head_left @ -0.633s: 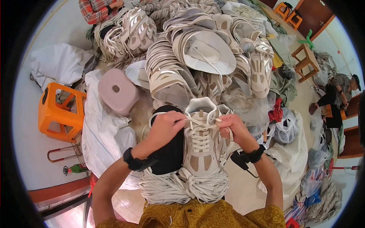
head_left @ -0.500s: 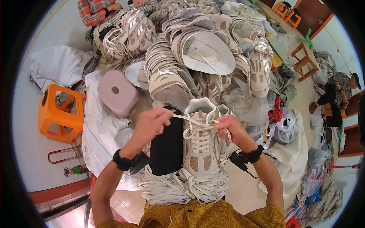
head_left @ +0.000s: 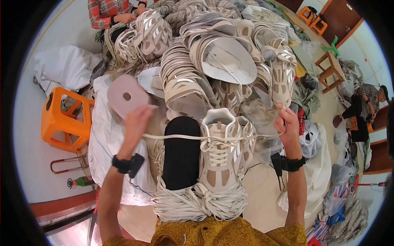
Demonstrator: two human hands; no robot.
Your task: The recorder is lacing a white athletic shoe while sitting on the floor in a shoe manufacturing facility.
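Observation:
A beige and white sneaker [head_left: 221, 156] stands toe-toward-me on my lap, beside a black shoe form [head_left: 181, 151]. A flat cream shoelace [head_left: 184, 137] runs through its top eyelets and is stretched taut sideways. My left hand [head_left: 137, 121] pinches the lace's left end, out past the black form. My right hand [head_left: 287, 123] grips the right end, raised to the right of the sneaker. A thick bundle of cream laces [head_left: 197, 203] lies across my lap under the shoe's toe.
A big heap of matching sneakers [head_left: 213, 69] fills the space ahead. An orange plastic stool [head_left: 63, 119] stands at left, a pink tape roll [head_left: 125, 96] near my left hand. A person in a plaid shirt [head_left: 108, 14] sits at top; another person [head_left: 363, 106] sits at right.
Both hands have pulled apart from the sneaker's tongue, left hand going left and right hand going right and up, drawing the lace out taut across the top eyelets.

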